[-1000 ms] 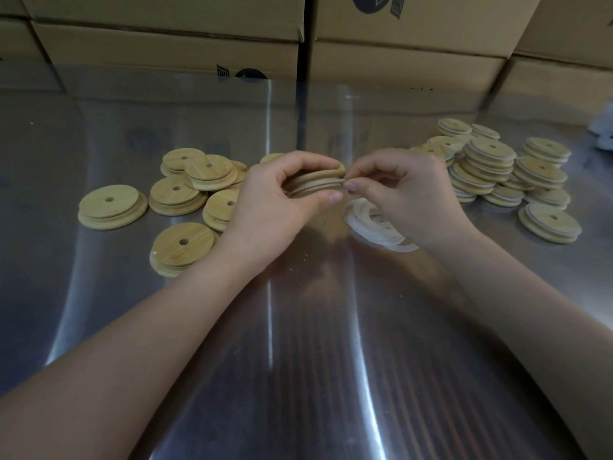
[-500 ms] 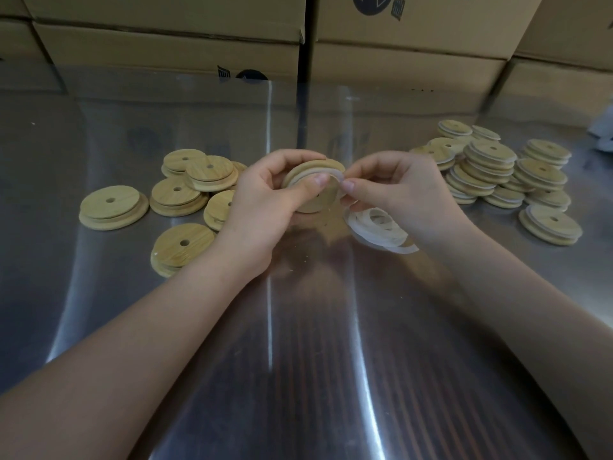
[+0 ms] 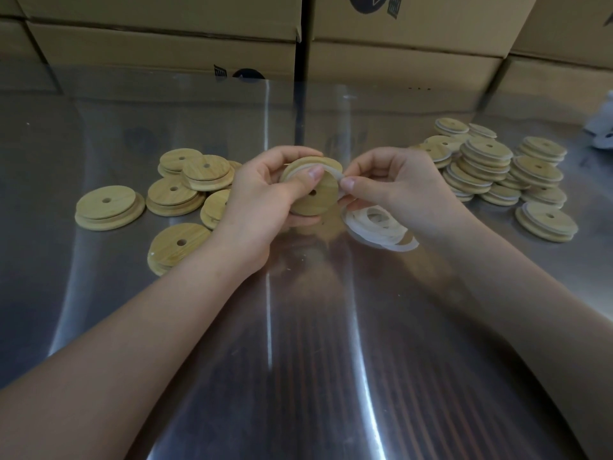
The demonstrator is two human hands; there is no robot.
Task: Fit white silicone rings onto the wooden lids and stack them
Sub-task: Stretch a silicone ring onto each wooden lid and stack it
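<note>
My left hand [image 3: 265,200] grips a round wooden lid [image 3: 316,197] with a small centre hole, tilted so its underside faces me, the thumb pressing on its upper edge. A white silicone ring [image 3: 336,175] lies partly around the lid's rim. My right hand [image 3: 394,184] pinches that ring at the lid's right edge. A loose pile of white rings [image 3: 381,227] lies on the table just below my right hand. Bare wooden lids [image 3: 172,194] are spread out to the left. Stacks of ringed lids [image 3: 491,171] stand to the right.
The work surface is a shiny steel table [image 3: 315,343]. Cardboard boxes [image 3: 166,51] form a wall along its far edge. A white object [image 3: 602,131] shows at the right border.
The lid has tipped from edge-on to showing its underside and hole. My left thumb has moved up onto the rim, and my right hand has drawn the ring around the right edge.
</note>
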